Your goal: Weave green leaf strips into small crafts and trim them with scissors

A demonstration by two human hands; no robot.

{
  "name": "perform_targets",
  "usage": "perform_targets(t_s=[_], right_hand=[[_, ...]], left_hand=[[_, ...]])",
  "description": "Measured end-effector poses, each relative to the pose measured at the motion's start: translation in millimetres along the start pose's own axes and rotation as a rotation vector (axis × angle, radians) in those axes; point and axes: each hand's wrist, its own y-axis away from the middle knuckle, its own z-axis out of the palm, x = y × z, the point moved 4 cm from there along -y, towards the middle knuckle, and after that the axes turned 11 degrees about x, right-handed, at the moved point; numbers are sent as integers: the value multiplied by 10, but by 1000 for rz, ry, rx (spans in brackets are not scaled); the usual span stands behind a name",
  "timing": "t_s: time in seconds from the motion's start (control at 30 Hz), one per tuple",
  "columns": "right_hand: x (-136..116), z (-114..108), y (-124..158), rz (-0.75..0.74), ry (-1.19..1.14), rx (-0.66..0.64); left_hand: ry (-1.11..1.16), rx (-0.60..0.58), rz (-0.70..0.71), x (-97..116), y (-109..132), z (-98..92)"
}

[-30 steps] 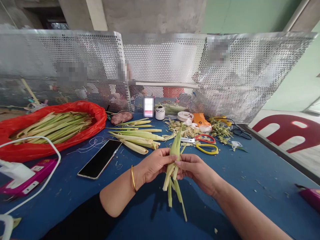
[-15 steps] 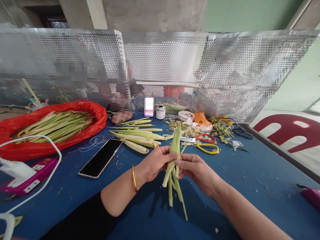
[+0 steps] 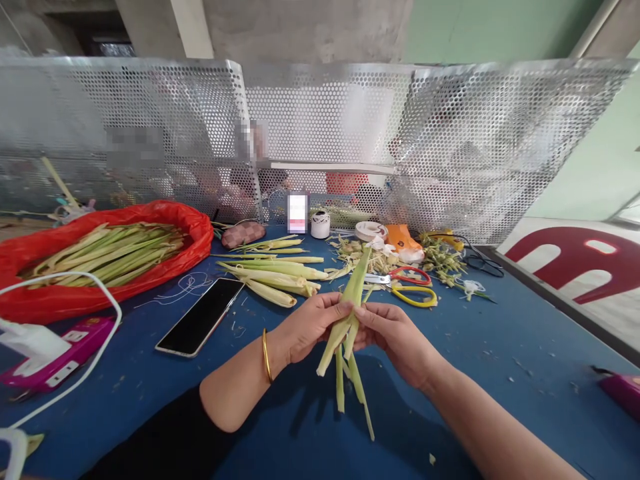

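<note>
A small bunch of pale-green corn husk strips [image 3: 355, 287] is pinched between both hands over the blue table; the strips cross at my fingers and loose ends hang below. My left hand [image 3: 320, 320], with a gold bangle at its wrist, is closed on the left side of the bunch. On the right side, my right hand [image 3: 387, 327] is closed on it, thumb on the front strip and the other fingers partly hidden behind. Just beyond my hands lie scissors [image 3: 413, 295] with one red and one yellow handle. More husks [image 3: 280, 269] lie to the left of them.
A red plastic bag [image 3: 200, 230] holds long green leaves at the left. Near it are a dark-screened phone [image 3: 200, 317], a purple power strip [image 3: 93, 337] and white thread [image 3: 187, 285]. A perforated metal screen [image 3: 325, 120] closes the back, with husk scraps [image 3: 350, 250] before it.
The front husk strips have spread apart, their lower ends swinging left and up. My right thumb has moved up to the crossing point. The upper tip leans further right.
</note>
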Motion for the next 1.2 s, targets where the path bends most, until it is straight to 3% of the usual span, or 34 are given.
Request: perform_targets(t_s=[0.17, 0.4, 0.53, 0.83, 1.0, 1.2], right_hand=[[-16, 5, 7, -36, 19, 25], [2, 36, 19, 58, -169, -65], [-6, 52, 20, 74, -226, -116], [-65, -14, -25, -88, -65, 33], [-69, 27, 4, -116, 36, -21], [-36, 46, 22, -81, -53, -97]], left_hand=[[-57, 46, 27, -2, 3, 14], [38, -102, -26, -54, -3, 44], [66, -121, -23, -47, -4, 43], [-29, -84, -105, -39, 44, 40], [30, -55, -32, -22, 36, 43], [92, -120, -29, -31, 34, 62]])
